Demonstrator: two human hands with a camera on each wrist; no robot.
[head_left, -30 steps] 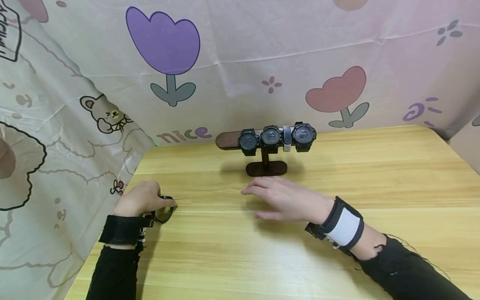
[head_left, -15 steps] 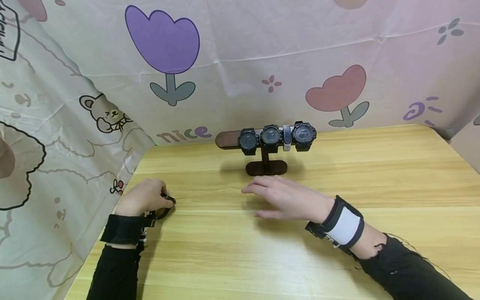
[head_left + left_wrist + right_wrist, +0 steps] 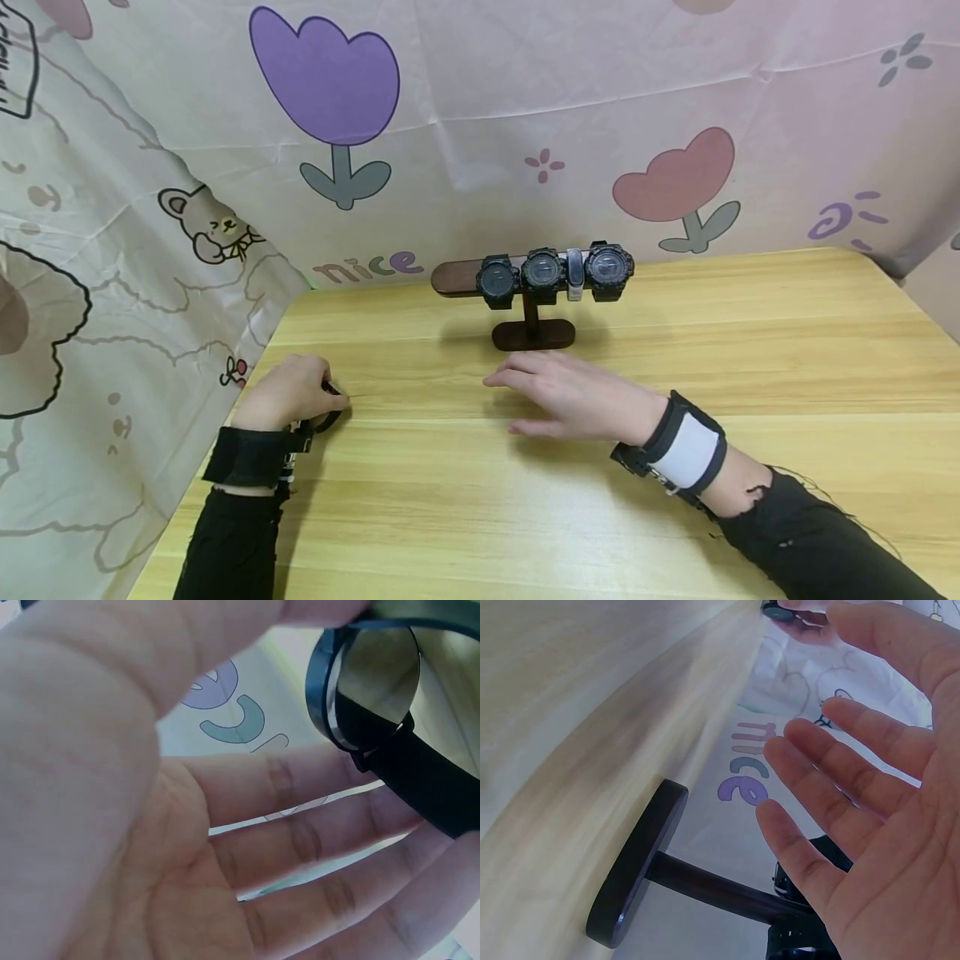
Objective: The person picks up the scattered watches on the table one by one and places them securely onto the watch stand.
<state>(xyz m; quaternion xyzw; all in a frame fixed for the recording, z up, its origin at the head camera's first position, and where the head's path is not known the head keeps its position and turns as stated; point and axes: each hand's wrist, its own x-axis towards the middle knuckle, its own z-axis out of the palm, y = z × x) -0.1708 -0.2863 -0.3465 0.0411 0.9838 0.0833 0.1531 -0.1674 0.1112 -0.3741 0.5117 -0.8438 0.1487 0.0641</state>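
My left hand point(image 3: 288, 393) is at the left side of the table, holding a wristwatch point(image 3: 375, 686) with a black strap. In the left wrist view the thumb and fingers pinch it, and its round, shiny case is turned to the camera. Most of that watch is hidden by the hand in the head view. In front of a dark brown watch stand point(image 3: 532, 335), my right hand point(image 3: 566, 400) has its fingers spread and holds nothing. The stand's bar carries a watch point(image 3: 497, 282), another watch point(image 3: 543, 270), a slim silver-edged band point(image 3: 575, 273) and a chunky black watch point(image 3: 609, 268).
The bar's left end point(image 3: 455, 279) shows bare brown wood. A light wooden table point(image 3: 465, 508) lies under both hands. Behind it hangs a printed cloth point(image 3: 480, 75), with another patterned cloth point(image 3: 127, 250) along the left side.
The watch has turned in my left fingers, and its strap loop shows less than a second ago. My right hand and the stand have stayed in place.
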